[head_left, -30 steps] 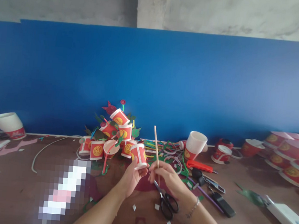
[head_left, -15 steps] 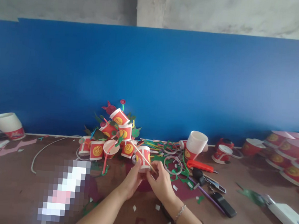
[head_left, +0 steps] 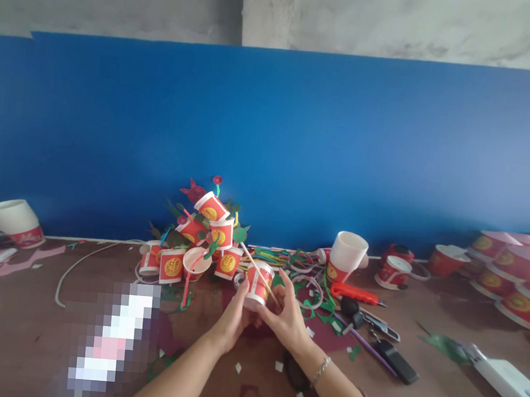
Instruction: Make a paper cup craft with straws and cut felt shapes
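A small red and white paper cup (head_left: 259,285) with a yellow emblem is held near the middle, slightly tilted. My left hand (head_left: 232,319) grips its left side, thumb along the wall. From the right, my right hand (head_left: 288,319) closes on the cup's lower edge, its index finger raised. A thin pale straw or stick (head_left: 254,262) slants across the cup's front, and its lower end runs into the gap between my right thumb and index finger. Fingers under the cup are partly hidden.
Left of my hands stands a pile of decorated paper cups (head_left: 171,266). Behind lie coloured straws (head_left: 283,258). To the right are a cup stack (head_left: 347,252), an orange-red cutter (head_left: 355,293), keys (head_left: 398,360) and a white-handled tool (head_left: 502,382). Paper scraps litter the brown table (head_left: 52,341).
The cup has shifted slightly right and tilted, and the straw has moved right with it. My right index finger has lifted from its pinch on the straw.
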Available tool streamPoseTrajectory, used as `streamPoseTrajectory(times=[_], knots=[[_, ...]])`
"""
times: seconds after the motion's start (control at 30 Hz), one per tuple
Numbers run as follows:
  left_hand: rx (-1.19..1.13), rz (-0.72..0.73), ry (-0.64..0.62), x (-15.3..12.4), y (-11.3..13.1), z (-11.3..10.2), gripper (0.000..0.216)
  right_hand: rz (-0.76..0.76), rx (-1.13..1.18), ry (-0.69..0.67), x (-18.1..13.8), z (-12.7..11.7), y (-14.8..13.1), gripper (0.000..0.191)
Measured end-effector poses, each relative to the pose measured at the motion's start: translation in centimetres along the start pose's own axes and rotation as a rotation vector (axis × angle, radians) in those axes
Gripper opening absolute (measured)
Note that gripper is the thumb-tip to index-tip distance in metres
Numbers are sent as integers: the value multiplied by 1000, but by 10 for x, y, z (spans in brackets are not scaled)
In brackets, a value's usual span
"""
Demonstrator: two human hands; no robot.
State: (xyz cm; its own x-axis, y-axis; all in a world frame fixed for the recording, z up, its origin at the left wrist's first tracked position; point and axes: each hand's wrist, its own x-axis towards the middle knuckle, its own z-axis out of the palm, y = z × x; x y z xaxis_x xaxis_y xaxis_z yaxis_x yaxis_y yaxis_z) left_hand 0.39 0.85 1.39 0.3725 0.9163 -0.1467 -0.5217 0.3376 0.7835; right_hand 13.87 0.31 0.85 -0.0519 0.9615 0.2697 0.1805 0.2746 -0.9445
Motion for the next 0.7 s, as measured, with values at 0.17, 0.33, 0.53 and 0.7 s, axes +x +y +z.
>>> streamPoseTrajectory(times=[0.17, 0.33, 0.53, 0.7], knots=[[123, -71, -45, 2, -2, -6, 67, 97, 261, -191, 4, -5, 3, 89], [285, 194, 69, -3, -2, -2, 51, 134, 369, -139, 9, -10, -1, 75], [371, 539, 250, -8, -1, 1, 27, 148, 359, -51, 10, -12, -3, 72], [469, 581, 305, -9, 0, 0, 24, 134, 377, -65, 10, -11, 0, 71]])
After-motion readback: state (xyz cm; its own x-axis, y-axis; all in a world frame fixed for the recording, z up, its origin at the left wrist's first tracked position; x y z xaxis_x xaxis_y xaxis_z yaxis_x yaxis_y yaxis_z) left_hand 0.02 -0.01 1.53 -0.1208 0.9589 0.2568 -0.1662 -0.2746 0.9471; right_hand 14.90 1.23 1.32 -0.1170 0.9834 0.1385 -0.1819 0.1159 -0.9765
